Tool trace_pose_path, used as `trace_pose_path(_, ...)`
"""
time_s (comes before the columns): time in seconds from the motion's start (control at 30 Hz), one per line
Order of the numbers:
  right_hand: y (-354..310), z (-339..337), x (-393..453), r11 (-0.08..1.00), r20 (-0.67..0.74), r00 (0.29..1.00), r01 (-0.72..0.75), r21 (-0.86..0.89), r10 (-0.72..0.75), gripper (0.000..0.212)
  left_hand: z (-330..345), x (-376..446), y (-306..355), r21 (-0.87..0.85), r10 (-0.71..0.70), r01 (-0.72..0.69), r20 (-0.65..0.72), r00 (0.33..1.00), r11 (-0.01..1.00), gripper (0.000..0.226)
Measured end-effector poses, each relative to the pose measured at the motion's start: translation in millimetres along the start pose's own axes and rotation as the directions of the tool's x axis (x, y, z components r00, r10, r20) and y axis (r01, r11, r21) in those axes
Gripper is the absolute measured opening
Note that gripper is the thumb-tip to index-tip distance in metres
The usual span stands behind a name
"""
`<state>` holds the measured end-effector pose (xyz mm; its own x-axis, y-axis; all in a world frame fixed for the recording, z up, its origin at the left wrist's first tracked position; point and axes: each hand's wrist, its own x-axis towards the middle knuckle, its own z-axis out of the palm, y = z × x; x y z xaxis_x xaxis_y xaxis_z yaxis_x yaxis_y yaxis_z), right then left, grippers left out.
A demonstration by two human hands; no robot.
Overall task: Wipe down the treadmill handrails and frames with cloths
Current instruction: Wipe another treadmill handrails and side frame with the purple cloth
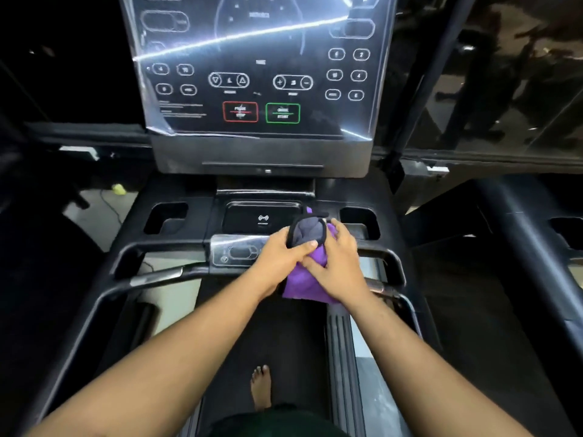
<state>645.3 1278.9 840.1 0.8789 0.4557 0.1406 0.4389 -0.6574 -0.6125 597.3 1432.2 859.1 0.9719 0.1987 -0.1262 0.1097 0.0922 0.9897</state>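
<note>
Nearest, our bare foot (261,387) on the dark treadmill belt (284,335). Our left hand (280,252) and right hand (334,263) both clutch bunched purple cloth (303,287) and grey cloth (306,233) over the front handrail (164,274). Beyond: tray (167,216), film-covered console (258,67), dark glass (504,74).

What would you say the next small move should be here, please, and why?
Probably separate the cloths, one per hand, and press the purple one onto the front handrail. Both the left hand and right hand clutch the grey cloth and purple cloth bunched together above the bar, so neither is wiping yet.
</note>
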Motion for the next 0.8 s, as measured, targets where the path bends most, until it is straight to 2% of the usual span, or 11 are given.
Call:
trace_pose_path(0.1,-8.3,12.3,-18.6,0.985,-0.013,1.0,0.022,0.174,-0.02,0.088,-14.8,-29.1,-5.5,-0.145,-0.023,0.013,-0.07,0.997,0.989,0.029)
trace_pose_path(0.2,-22.8,28.3,-26.2,0.928,0.005,0.996,-0.082,0.364,0.086,0.079,-40.9,-55.5,-8.4,-0.21,-0.068,0.039,-0.133,0.989,0.977,0.028)
trace_pose_path(0.33,-54.0,54.0,-26.5,0.753,0.264,0.95,-0.295,0.588,0.165,0.092,-82.2,-81.7,-11.3,-0.323,-0.138,0.057,-0.235,0.962,0.945,0.032)
trace_pose_path(0.4,-70.6,71.4,-27.0,0.707,0.333,0.93,-0.339,0.62,0.154,0.086,-105.4,-90.5,-14.6,-0.336,-0.144,0.046,-0.272,0.951,0.941,0.034)
trace_pose_path(0.43,-81.2,81.6,-25.8,0.712,0.323,0.934,-0.331,0.619,0.153,0.077,-119.2,-94.3,-16.9,-0.309,-0.139,0.043,-0.295,0.945,0.95,0.032)
trace_pose_path(0.53,-112.1,109.4,-16.3,0.819,0.161,0.977,-0.204,0.536,0.138,0.058,-160.6,-105.8,-24.7,-0.133,-0.077,0.037,-0.312,0.947,0.99,0.034)
trace_pose_path(0.67,-154.9,145.2,-3.5,0.942,0.013,0.999,-0.045,0.334,0.043,0.055,-217.5,-113.3,-33.8,0.116,0.023,0.01,-0.274,0.961,0.993,0.06)
trace_pose_path(0.73,-174.6,165.5,8.6,0.975,-0.031,0.999,0.021,0.221,-0.014,0.056,-248.2,-105.5,-40.4,0.294,0.045,0.072,-0.373,0.927,0.953,0.061)
trace_pose_path(0.8,-191.2,182.0,19.2,0.999,-0.065,0.997,0.038,-0.016,-0.039,0.057,-272.9,-94.4,-48.0,0.468,0.085,0.147,-0.439,0.895,0.871,0.052)
